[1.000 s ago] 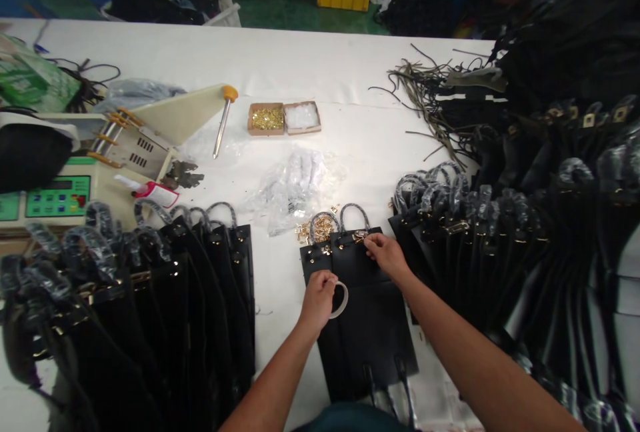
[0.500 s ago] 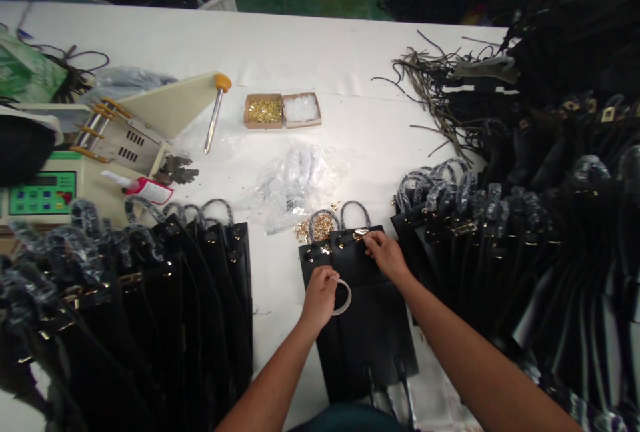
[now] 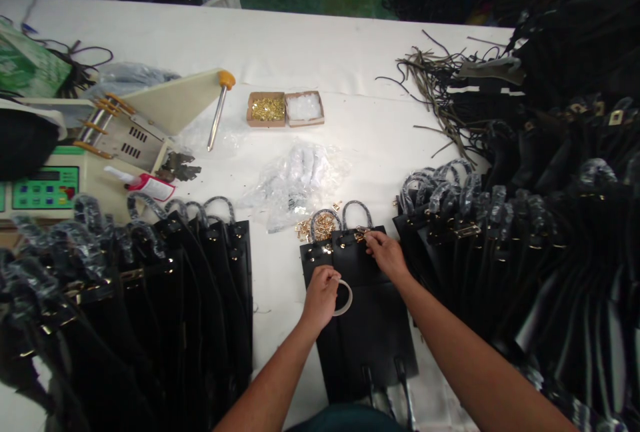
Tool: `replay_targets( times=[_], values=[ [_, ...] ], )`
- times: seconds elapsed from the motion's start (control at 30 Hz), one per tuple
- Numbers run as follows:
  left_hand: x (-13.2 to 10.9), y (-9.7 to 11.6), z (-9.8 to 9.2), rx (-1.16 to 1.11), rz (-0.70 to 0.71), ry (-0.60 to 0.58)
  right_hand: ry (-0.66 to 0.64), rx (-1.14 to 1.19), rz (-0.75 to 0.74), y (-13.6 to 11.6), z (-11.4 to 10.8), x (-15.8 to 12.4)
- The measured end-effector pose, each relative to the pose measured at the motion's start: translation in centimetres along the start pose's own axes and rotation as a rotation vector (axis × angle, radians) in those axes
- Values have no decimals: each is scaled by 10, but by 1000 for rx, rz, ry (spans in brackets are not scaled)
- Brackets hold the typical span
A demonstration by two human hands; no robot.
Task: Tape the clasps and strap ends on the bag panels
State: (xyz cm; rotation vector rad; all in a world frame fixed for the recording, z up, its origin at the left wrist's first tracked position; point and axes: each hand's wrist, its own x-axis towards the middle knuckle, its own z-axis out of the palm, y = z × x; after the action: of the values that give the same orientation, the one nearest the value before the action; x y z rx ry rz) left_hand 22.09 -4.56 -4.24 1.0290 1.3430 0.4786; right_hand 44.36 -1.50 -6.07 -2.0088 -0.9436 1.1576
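Observation:
Two black bag pieces (image 3: 373,312) with wrapped handles lie overlapping on the white table before me. My left hand (image 3: 323,289) is closed on a pale roll of tape (image 3: 349,299), held over the bag pieces. At the top edge of the right piece, my right hand (image 3: 383,250) pinches a small gold metal clasp (image 3: 361,233), just below the looped handle (image 3: 357,207). A pile of small gold fittings (image 3: 324,224) lies behind the left piece's handle.
Rows of black bag pieces stand at left (image 3: 200,312) and right (image 3: 470,272). Farther back are a crumpled plastic bag (image 3: 300,175), a carton of gold parts (image 3: 267,110), a carton of clear pieces (image 3: 305,108), a red-and-white bottle (image 3: 153,187) and a machine (image 3: 150,122).
The gold clasp in my right hand has tilted and shifted slightly at the bag's top edge. My left hand keeps its hold on the tape roll. The whole view has shifted slightly.

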Motion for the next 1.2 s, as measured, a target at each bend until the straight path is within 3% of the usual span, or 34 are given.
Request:
replay_targets(
  times=[0.23,0.57,0.7,0.9,1.07,1.2],
  values=[
    [-1,2,-2,-7,-10,-23,24,226,35,3,-1,0],
    [0,0,-2,48,26,-17,49,214,28,-1,-1,-5],
    [0,0,-2,46,21,-19,139,245,14,0,0,-9],
    [2,3,-2,51,20,-7,189,42,-45,0,7,-12],
    [-7,12,2,167,171,44,206,-145,-334,-4,13,-10],
    [-20,19,8,264,241,36,195,-282,-387,-1,4,-8]
  ],
)
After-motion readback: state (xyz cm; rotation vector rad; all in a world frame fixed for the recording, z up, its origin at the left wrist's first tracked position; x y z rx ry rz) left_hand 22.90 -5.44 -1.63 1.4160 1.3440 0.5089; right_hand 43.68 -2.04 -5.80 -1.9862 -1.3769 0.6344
